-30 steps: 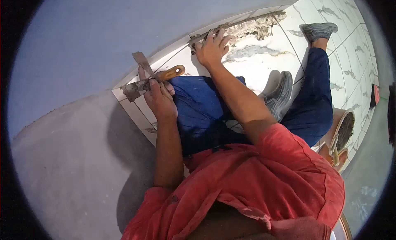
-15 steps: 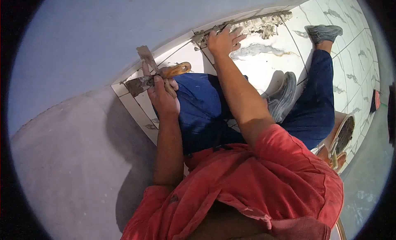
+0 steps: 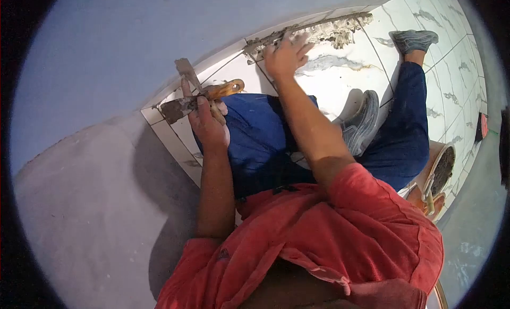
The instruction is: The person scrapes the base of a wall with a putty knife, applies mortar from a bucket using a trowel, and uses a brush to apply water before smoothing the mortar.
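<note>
My left hand (image 3: 210, 126) is closed around two putty knives that cross each other. One putty knife (image 3: 226, 89) has an orange wooden handle with a hole in its end, and its blade points up toward the wall. The second putty knife (image 3: 178, 109) carries grey mortar on its blade, which points left. My right hand (image 3: 282, 59) reaches forward with its fingers apart, at the strip of wet mortar (image 3: 271, 40) along the foot of the wall. Whether the fingertips press into the mortar is hard to make out. No tool shows in this hand.
White marbled tiles (image 3: 340, 70) cover the floor, smeared with mortar near the wall (image 3: 133, 38). My legs in blue trousers (image 3: 255, 131) and grey shoes (image 3: 362, 125) stretch across the tiles. A bucket (image 3: 441, 168) with dark contents lies at the right, beside a grey floor strip.
The right hand has shifted very slightly along the mortar strip, its fingers still apart. My left hand keeps hold of both putty knives in nearly the same place.
</note>
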The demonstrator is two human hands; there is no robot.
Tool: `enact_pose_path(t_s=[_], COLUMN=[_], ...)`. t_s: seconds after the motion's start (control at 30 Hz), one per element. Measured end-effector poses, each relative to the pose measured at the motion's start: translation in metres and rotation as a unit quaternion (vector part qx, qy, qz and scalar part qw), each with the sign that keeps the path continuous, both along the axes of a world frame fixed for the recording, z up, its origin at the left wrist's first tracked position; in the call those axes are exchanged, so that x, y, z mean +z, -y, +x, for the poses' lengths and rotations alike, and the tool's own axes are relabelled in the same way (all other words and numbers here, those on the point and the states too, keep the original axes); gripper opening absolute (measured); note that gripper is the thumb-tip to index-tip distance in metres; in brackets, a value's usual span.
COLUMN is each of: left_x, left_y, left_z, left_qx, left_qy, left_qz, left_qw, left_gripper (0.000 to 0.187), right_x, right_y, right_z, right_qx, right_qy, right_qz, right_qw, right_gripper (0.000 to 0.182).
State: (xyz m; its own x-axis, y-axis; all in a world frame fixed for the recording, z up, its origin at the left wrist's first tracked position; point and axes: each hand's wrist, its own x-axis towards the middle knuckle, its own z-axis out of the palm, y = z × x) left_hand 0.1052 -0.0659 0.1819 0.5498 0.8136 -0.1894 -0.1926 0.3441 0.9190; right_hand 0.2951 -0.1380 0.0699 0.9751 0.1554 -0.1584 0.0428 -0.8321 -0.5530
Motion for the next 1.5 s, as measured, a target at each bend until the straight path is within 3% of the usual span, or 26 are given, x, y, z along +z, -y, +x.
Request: enact_pose_path(t_s=[0.1, 0.37, 0.5, 0.57, 0.63, 0.9, 0.97, 1.27, 1.5], left_x=[0.004, -0.002, 0.003, 0.006, 0.005, 0.003, 0.005, 0.004, -0.001], left_y=[0.001, -0.001, 0.002, 0.003, 0.003, 0.003, 0.003, 0.003, 0.002], left_z=[0.001, 0.003, 0.004, 0.004, 0.003, 0.004, 0.003, 0.001, -0.001], left_qx=[-0.002, -0.01, 0.004, 0.013, 0.014, 0.02, 0.023, 0.016, -0.006], left_qy=[0.013, 0.014, 0.011, 0.005, 0.005, -0.003, -0.019, -0.027, -0.009], left_qz=[-0.002, -0.008, -0.002, -0.004, -0.006, -0.006, -0.019, -0.004, -0.003], left_qw=[1.0, 1.0, 1.0, 1.0, 1.0, 1.0, 0.999, 0.999, 1.0], left_gripper=[0.061, 0.057, 0.061, 0.061, 0.061, 0.06, 0.06, 0.059, 0.058], right_x=[-0.003, -0.005, 0.0, -0.004, -0.007, -0.002, -0.004, -0.015, -0.016], right_y=[0.002, -0.012, 0.007, 0.019, 0.022, 0.005, 0.003, 0.0, 0.008], right_z=[0.017, -0.001, -0.018, -0.018, -0.013, -0.028, -0.029, -0.037, -0.03], right_qx=[-0.047, 0.011, 0.104, 0.095, 0.015, 0.058, 0.112, 0.167, 0.105], right_qy=[0.027, 0.014, 0.032, 0.069, 0.074, 0.066, 0.053, 0.069, 0.073], right_qz=[-0.003, -0.022, 0.03, 0.031, 0.078, 0.007, -0.03, -0.042, -0.001], right_qw=[0.999, 1.0, 0.994, 0.993, 0.994, 0.996, 0.992, 0.983, 0.992], right_gripper=[0.074, 0.077, 0.069, 0.065, 0.064, 0.049, 0.058, 0.077, 0.075])
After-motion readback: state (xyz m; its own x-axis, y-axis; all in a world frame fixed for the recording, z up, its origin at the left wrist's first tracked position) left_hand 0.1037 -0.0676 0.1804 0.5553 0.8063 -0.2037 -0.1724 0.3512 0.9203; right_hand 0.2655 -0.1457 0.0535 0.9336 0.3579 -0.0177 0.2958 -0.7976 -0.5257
